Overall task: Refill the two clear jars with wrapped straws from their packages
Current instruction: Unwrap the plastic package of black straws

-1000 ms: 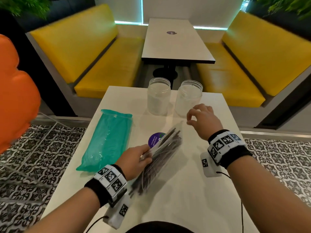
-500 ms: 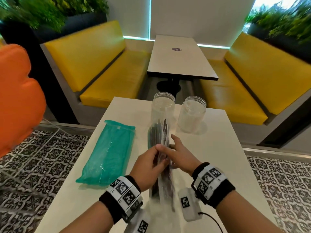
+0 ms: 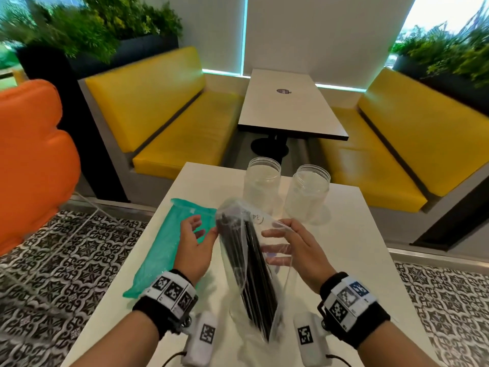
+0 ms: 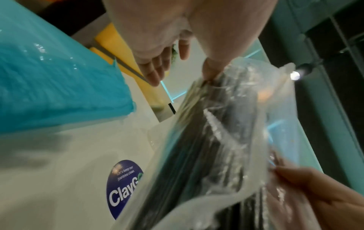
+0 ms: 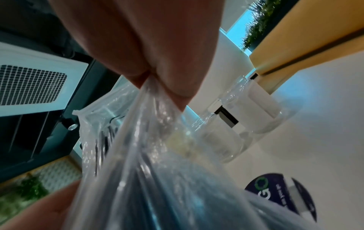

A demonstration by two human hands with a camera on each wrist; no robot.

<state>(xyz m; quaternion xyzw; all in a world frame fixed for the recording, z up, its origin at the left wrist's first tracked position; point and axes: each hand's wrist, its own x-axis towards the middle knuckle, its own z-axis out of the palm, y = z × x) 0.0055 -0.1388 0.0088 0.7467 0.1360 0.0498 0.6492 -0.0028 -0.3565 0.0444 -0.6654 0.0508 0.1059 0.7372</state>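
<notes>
Standing the clear straw package (image 3: 248, 266) upright on the worktop (image 3: 357, 260), lifted from flat.
My right hand (image 3: 296, 250) fingers pinch its film; left hand (image 3: 194, 245) now splayed, thumb touching; jars (image 3: 262, 189) unfilled.

Left hand (image 3: 195, 247) spread open, right hand (image 3: 296, 250) fingers (image 5: 173, 80) pinching.

Between you and the two clear plastic jars (image 3: 285, 189) at the far edge of the white bench (image 3: 352, 250), the upright clear plastic bag of black straws (image 3: 248, 263) blocks the straight line. The flat teal plastic package (image 3: 169, 245) fills the left strip of the bench. Bare bench on the right, beside the bag, leaves your hands a way round to the jars, whose mouths are uncovered.
</notes>
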